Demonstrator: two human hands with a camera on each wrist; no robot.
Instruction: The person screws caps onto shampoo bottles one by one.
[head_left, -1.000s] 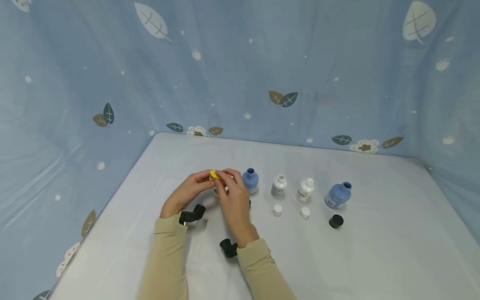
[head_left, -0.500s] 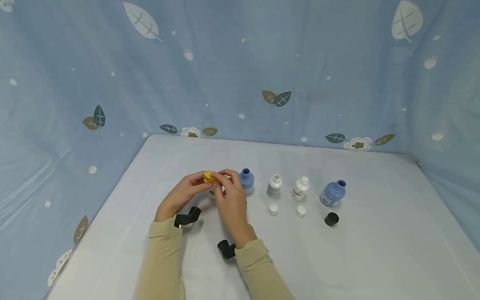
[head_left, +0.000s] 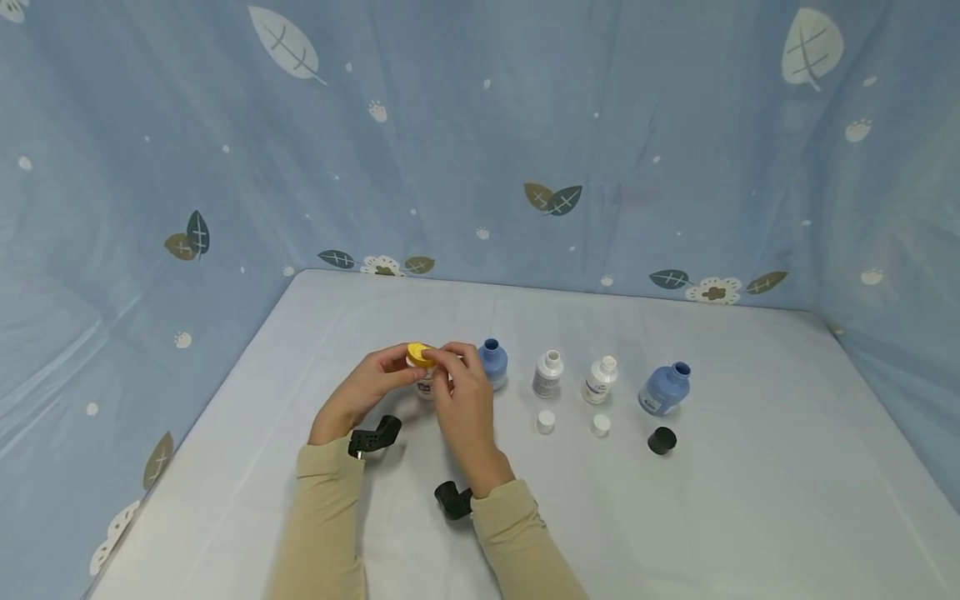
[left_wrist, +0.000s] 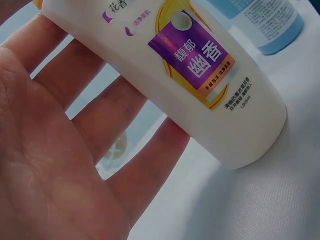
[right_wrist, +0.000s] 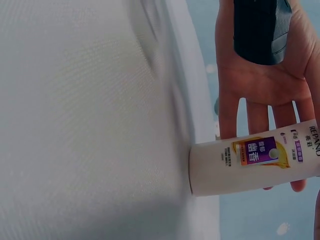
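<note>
the left grip (left_wrist: pixel 65 140) is turning its palm to view, its fingers (left_wrist: pixel 150 165) touching a white bottle (left_wrist: pixel 150 70) that is slanting across and bearing a purple-and-yellow label (left_wrist: pixel 192 57); a blue bottle (left_wrist: pixel 275 30), partly cropped, is showing its base above the white surface (left_wrist: pixel 260 205).

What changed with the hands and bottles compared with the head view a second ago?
More of the white bottle now shows below the hands, and the yellow cap looks less tilted. The whole scene slid slightly left in the picture, likely a camera shift. The left hand still holds the bottle, the right hand the cap. The far-right blue bottle and black cap stayed put.
</note>
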